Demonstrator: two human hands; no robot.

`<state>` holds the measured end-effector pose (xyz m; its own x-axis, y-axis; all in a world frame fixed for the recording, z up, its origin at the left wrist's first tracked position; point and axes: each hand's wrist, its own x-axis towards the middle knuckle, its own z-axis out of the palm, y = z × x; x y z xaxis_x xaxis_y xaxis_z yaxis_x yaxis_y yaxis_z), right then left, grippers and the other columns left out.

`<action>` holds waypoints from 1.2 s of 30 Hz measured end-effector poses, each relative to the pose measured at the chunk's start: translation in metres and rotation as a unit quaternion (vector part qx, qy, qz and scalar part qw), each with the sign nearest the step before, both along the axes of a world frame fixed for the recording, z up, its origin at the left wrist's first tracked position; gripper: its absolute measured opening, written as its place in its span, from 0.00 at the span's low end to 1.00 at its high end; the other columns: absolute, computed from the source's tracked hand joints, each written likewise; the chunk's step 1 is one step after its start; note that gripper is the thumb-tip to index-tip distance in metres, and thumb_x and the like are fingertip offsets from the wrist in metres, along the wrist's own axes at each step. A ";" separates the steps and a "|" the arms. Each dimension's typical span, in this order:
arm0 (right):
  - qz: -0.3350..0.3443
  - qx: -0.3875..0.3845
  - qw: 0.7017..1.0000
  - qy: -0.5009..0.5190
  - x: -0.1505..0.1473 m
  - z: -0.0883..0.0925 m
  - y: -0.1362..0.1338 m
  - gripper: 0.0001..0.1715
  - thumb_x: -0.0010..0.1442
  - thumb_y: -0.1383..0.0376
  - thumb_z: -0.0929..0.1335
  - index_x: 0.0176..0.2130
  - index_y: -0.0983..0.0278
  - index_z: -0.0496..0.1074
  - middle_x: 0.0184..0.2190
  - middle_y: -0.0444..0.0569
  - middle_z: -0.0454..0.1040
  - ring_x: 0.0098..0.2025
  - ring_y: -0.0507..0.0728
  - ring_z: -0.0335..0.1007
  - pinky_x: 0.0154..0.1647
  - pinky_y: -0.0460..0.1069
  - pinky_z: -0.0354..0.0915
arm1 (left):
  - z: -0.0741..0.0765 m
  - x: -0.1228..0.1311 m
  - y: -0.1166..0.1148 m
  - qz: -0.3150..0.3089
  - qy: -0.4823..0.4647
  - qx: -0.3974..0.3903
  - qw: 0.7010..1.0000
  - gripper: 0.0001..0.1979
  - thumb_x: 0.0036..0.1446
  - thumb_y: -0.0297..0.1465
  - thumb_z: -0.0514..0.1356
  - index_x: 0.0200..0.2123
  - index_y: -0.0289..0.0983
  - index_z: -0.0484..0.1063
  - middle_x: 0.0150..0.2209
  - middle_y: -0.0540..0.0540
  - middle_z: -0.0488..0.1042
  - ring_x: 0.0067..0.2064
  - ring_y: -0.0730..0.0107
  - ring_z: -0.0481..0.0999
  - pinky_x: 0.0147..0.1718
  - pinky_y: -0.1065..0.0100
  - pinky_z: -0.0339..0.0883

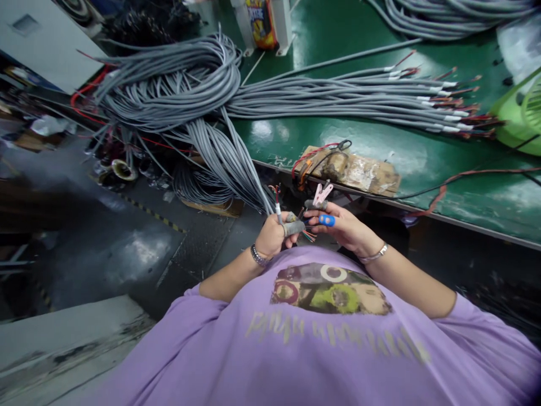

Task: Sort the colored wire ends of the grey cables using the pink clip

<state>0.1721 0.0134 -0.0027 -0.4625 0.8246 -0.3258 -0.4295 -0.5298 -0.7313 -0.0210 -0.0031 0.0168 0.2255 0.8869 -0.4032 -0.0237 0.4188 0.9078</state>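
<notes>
My left hand (274, 234) is closed round the end of a grey cable (236, 163) from the bundle that hangs off the bench; its thumb wears a grey wrap. Thin coloured wires (308, 235) stick out of the cable end between my hands. My right hand (344, 225), with blue tape on one finger, pinches a small pink clip-like tool (322, 194) just above those wires. Both hands are held close to my chest, in front of the green bench (422, 152).
A large coil of grey cables (169, 84) lies at the bench's left end, and cut cables with stripped red ends (443, 96) stretch to the right. A taped brown block (355, 169) sits at the near edge. A green fan (522, 115) stands far right.
</notes>
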 end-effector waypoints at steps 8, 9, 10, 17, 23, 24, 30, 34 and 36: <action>-0.062 0.034 0.997 -0.021 -0.028 0.007 0.004 0.27 0.38 0.65 0.80 0.39 0.64 0.73 0.30 0.44 0.79 0.29 0.50 0.72 0.33 0.46 0.67 | -0.001 0.001 0.002 -0.026 0.030 -0.006 0.999 0.16 0.43 0.38 0.68 0.18 0.35 0.68 0.14 0.53 0.67 0.12 0.82 0.60 0.11 0.76 0.51; -0.065 0.036 0.997 -0.026 -0.029 0.007 0.004 0.26 0.38 0.65 0.80 0.38 0.64 0.73 0.28 0.43 0.78 0.27 0.49 0.71 0.31 0.46 0.66 | -0.001 0.001 0.001 -0.027 0.033 -0.008 0.999 0.15 0.43 0.38 0.68 0.18 0.35 0.68 0.14 0.53 0.67 0.12 0.82 0.60 0.11 0.76 0.51; -0.069 0.036 0.996 -0.033 -0.029 0.006 0.004 0.26 0.38 0.65 0.80 0.37 0.65 0.72 0.26 0.42 0.77 0.26 0.49 0.69 0.30 0.46 0.66 | -0.001 0.001 0.001 -0.027 0.036 -0.009 0.999 0.15 0.43 0.38 0.68 0.19 0.35 0.68 0.14 0.53 0.68 0.12 0.82 0.60 0.11 0.76 0.51; -0.084 -0.002 0.994 -0.066 -0.027 -0.001 0.003 0.27 0.35 0.62 0.81 0.36 0.65 0.73 0.28 0.45 0.79 0.26 0.50 0.71 0.28 0.46 0.66 | -0.005 0.002 -0.002 0.011 0.029 0.009 0.999 0.17 0.44 0.40 0.68 0.19 0.35 0.67 0.15 0.53 0.69 0.13 0.81 0.61 0.12 0.76 0.53; -0.064 0.032 0.995 -0.076 -0.029 0.001 0.003 0.22 0.38 0.65 0.79 0.34 0.65 0.72 0.25 0.43 0.77 0.25 0.49 0.69 0.26 0.45 0.64 | -0.005 0.004 -0.001 -0.064 0.085 -0.006 0.994 0.15 0.43 0.38 0.69 0.20 0.34 0.69 0.15 0.52 0.68 0.13 0.80 0.62 0.12 0.76 0.54; -0.056 0.046 0.994 -0.085 -0.030 0.002 0.003 0.21 0.39 0.66 0.79 0.34 0.65 0.72 0.25 0.42 0.76 0.25 0.49 0.70 0.27 0.45 0.64 | -0.005 0.005 -0.001 -0.078 0.097 -0.010 0.992 0.15 0.43 0.37 0.69 0.20 0.34 0.68 0.14 0.52 0.68 0.13 0.80 0.63 0.12 0.76 0.54; -0.086 0.053 0.992 -0.075 -0.031 -0.002 0.001 0.21 0.44 0.62 0.78 0.38 0.64 0.74 0.30 0.44 0.78 0.30 0.50 0.71 0.31 0.46 0.66 | -0.002 0.004 -0.001 -0.066 0.090 -0.001 0.994 0.16 0.45 0.38 0.67 0.18 0.35 0.67 0.15 0.51 0.68 0.13 0.80 0.63 0.13 0.76 0.54; -0.080 -0.005 0.997 -0.020 -0.021 -0.003 -0.004 0.22 0.44 0.56 0.78 0.37 0.63 0.75 0.36 0.48 0.80 0.33 0.51 0.72 0.34 0.47 0.69 | -0.001 0.001 -0.002 -0.039 0.048 0.009 0.998 0.17 0.46 0.40 0.66 0.17 0.35 0.68 0.14 0.52 0.68 0.13 0.81 0.62 0.13 0.76 0.53; -0.069 -0.022 0.997 -0.005 -0.018 -0.002 -0.005 0.22 0.42 0.58 0.79 0.37 0.63 0.76 0.36 0.48 0.80 0.33 0.51 0.72 0.35 0.47 0.70 | -0.001 0.001 -0.002 -0.030 0.039 0.009 0.999 0.17 0.46 0.40 0.66 0.18 0.35 0.68 0.14 0.52 0.68 0.13 0.81 0.62 0.13 0.76 0.53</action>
